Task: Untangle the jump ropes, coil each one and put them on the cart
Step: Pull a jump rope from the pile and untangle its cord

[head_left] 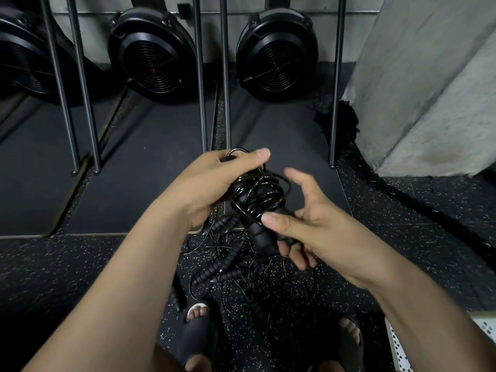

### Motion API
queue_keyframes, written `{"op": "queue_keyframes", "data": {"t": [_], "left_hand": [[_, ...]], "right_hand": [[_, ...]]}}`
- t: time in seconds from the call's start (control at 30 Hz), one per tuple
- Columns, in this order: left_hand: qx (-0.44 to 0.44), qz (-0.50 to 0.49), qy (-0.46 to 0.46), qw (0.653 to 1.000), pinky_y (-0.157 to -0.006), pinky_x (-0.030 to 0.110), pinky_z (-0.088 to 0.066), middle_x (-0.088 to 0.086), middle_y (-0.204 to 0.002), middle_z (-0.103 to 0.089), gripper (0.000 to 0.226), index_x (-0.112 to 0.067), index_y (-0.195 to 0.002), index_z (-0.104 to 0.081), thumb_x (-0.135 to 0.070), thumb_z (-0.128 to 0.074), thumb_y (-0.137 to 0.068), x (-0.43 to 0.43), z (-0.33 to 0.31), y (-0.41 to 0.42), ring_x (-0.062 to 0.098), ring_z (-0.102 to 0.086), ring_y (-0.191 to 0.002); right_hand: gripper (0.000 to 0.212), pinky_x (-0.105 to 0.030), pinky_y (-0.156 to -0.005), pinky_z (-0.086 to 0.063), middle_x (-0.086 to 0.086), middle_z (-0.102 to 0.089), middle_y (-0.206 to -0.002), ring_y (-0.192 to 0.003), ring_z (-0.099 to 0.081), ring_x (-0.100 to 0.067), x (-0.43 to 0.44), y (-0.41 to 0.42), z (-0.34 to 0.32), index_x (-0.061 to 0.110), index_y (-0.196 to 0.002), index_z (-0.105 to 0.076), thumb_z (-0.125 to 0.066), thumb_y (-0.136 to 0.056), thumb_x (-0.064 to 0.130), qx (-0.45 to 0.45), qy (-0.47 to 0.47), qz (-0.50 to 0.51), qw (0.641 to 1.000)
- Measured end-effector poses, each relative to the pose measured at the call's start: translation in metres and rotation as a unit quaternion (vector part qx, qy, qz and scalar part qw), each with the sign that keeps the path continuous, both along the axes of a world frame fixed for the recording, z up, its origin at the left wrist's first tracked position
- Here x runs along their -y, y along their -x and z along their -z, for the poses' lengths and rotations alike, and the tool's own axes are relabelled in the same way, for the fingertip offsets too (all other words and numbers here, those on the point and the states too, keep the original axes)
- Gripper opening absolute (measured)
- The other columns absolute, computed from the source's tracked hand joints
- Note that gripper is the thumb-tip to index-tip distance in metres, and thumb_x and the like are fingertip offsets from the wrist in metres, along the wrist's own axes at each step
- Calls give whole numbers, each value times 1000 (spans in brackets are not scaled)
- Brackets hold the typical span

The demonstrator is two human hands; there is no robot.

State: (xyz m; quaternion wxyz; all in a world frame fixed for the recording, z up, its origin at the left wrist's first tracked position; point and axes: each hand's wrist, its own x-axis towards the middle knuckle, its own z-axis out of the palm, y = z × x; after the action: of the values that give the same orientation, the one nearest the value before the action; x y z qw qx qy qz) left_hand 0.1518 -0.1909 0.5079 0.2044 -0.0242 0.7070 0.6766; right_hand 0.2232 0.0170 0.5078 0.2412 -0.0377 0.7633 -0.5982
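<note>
The left hand (214,181) is gripping the upper end of the coiled black wire jump rope (257,200), fingers curled round it. Below this rope, a tangled pile of black ribbed-handled ropes (228,267) is lying. The right hand (308,232) is pinching the rope's lower handles, thumb above, fingers curled beneath.
</note>
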Motion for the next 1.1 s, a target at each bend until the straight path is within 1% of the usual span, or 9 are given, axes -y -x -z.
{"op": "queue_keyframes", "data": {"t": [0.07,0.1,0.17,0.27,0.37,0.47,0.63,0.9,1.1], "left_hand": [[-26,-39,5,999,-104,48,-56,15,-102,-79,55,2,-110,-75,-46,-85,-86,-1,2,2,24,-73,-89],[-36,-52,7,998,-100,46,-57,15,-99,-78,48,1,-105,-75,-43,-84,-88,-2,4,3,23,-73,-87],[-53,-77,9,996,-95,45,-55,19,-96,-77,43,0,-101,-74,-40,-83,-88,-2,6,5,24,-71,-85],[-56,-116,4,992,-89,46,-57,19,-93,-77,36,-3,-99,-76,-36,-82,-87,-3,9,6,25,-72,-81],[-49,-138,-9,989,-81,40,-56,9,-83,-76,23,-10,-89,-78,-32,-83,-88,-8,9,5,24,-71,-75],[-46,-149,-31,987,-76,36,-55,7,-81,-74,20,-15,-85,-76,-34,-83,-90,-10,6,5,23,-69,-72],[-6,-119,-126,985,-74,34,-59,11,-86,-72,25,-10,-97,-75,-34,-80,-94,-7,1,6,24,-68,-73],[-53,-88,-51,993,-87,41,-57,11,-91,-73,34,-8,-101,-77,-40,-82,-91,-14,2,1,24,-70,-84],[-86,-10,23,996,-89,45,-59,7,-89,-76,43,-15,-99,-73,-58,-75,-91,-64,-17,-24,17,-72,-83]], "right_hand": [[79,-28,-47,-43,-4,-71,-73,-53,-58,-20,2,2,4,58,-152,-17,-71,-95,49,-2,-4,33,999],[68,-31,-50,-45,-3,-71,-73,-55,-59,-19,2,2,5,45,-150,-33,-70,-93,52,-9,-8,40,999],[43,-40,-62,-51,1,-70,-74,-63,-62,-15,1,3,11,26,-118,-63,-66,-92,61,-30,-35,42,998],[55,-50,-82,-59,4,-69,-81,-79,-66,-15,2,0,21,27,-87,-64,-59,-90,81,-64,-98,41,992],[49,-44,-87,-64,-3,-78,-104,-101,-78,-25,5,0,25,14,-108,-68,-65,-96,61,-8,9,68,998],[38,-38,-82,-63,-14,-80,-107,-96,-80,-33,10,-1,18,-1,-121,-64,-60,-107,34,32,110,86,990],[46,-32,-76,-59,-26,-76,-109,-90,-76,-30,16,-5,15,-13,-131,-59,-56,-109,27,108,238,90,961],[49,-57,-101,-60,-12,-79,-118,-110,-77,-31,11,-1,11,8,-136,-55,-72,-100,35,78,115,88,986],[37,-38,-90,-61,1,-80,-122,-114,-76,-20,-28,-19,-25,25,-135,-66,-64,-104,46,83,115,82,986]]}}
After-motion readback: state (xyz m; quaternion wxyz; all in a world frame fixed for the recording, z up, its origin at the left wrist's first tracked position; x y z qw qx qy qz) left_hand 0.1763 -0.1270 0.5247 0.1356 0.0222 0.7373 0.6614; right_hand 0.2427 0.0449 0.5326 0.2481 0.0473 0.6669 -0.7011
